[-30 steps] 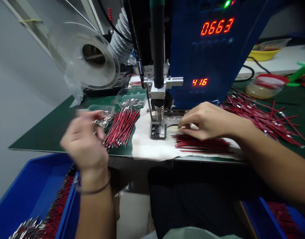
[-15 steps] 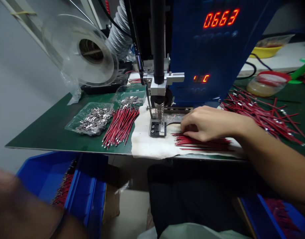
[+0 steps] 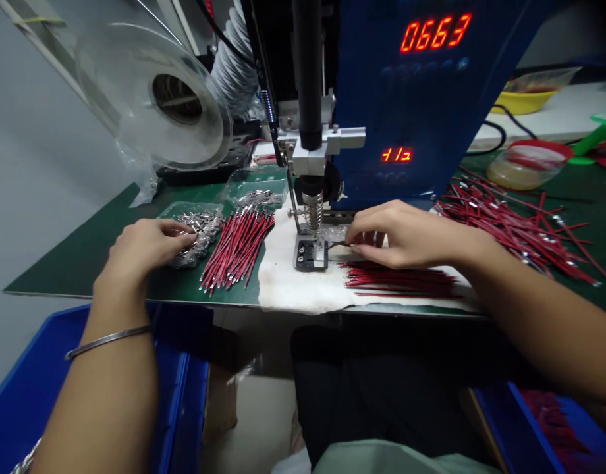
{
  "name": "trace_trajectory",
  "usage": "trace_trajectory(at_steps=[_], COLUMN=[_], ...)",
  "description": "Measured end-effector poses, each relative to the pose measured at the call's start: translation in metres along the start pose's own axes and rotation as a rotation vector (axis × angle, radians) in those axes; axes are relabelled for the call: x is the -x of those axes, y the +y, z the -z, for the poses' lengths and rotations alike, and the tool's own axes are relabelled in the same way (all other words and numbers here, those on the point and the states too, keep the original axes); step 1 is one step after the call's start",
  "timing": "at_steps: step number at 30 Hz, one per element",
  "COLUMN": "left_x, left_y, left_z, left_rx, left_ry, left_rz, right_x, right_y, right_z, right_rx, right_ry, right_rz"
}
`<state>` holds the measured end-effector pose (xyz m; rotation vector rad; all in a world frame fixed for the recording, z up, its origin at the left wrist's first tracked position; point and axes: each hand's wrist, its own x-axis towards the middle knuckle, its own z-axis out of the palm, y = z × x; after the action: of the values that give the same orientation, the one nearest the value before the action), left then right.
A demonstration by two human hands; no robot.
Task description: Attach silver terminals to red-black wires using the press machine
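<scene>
My left hand [image 3: 147, 243] is over the near clear tray [image 3: 177, 209] of small shiny metal parts [image 3: 204, 230]. Thumb and fingers come together among the parts; whatever is between the tips is too small to make out. My right hand [image 3: 386, 230] pinches a thin dark wire [image 3: 339, 243], whose far end reaches the small black metal fixture [image 3: 310, 255] below the machine's spring-wrapped tip [image 3: 313, 214]. Beneath that hand, a row of red and black wires [image 3: 402, 280] lies on a white cloth [image 3: 298, 289].
Wires with metal ends [image 3: 236, 250] lie piled between the near tray and the cloth. A blue machine body [image 3: 406, 99] with red digits rises behind. More red wires [image 3: 520, 230] spread at the right. Blue bins [image 3: 179, 382] sit below the table edge.
My left hand has come up from the lower left to the metal parts. My right hand has shifted slightly up and left, with the wire now showing at its fingertips. The lower display reads differently.
</scene>
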<state>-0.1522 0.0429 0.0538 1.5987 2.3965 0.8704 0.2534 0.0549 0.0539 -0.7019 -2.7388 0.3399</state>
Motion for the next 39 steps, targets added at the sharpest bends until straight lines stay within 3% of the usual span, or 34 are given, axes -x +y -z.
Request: trace_trajectory(at_steps=[4, 7, 11, 13, 18, 25, 29, 34, 39], left_x=[0.002, 0.008, 0.03, 0.048, 0.092, 0.122, 0.128, 0.131, 0.13], left_y=[0.0, 0.007, 0.029, 0.045, 0.082, 0.115, 0.116, 0.11, 0.109], left_z=[-0.006, -0.005, -0.004, -0.01, -0.05, -0.095, -0.105, -0.108, -0.108], left_rx=[-0.074, -0.027, 0.152, 0.31, 0.608, 1.148, 1.296, 1.223, 1.258], left_ry=[-0.005, 0.072, 0.251, 0.264, 0.128, -0.024, -0.091, -0.135, -0.201], left_rz=[0.049, 0.026, -0.035, -0.08, -0.136, -0.022, 0.053, -0.036, -0.026], right_x=[-0.004, -0.007, -0.011, -0.013, -0.013, -0.011, -0.01, -0.011, -0.012], right_y=[-0.004, -0.007, -0.006, -0.004, -0.003, -0.008, -0.009, -0.01, -0.011], right_z=[-0.006, -0.01, -0.017, -0.021, -0.026, -0.029, -0.032, -0.033, -0.035], right_rx=[-0.1, -0.122, -0.144, -0.126, -0.072, -0.02, -0.001, -0.002, -0.011], right_ry=[0.106, 0.155, 0.153, 0.156, 0.18, 0.219, 0.241, 0.245, 0.296], right_rz=[0.026, 0.007, -0.005, -0.008, -0.008, -0.043, -0.073, -0.077, -0.096])
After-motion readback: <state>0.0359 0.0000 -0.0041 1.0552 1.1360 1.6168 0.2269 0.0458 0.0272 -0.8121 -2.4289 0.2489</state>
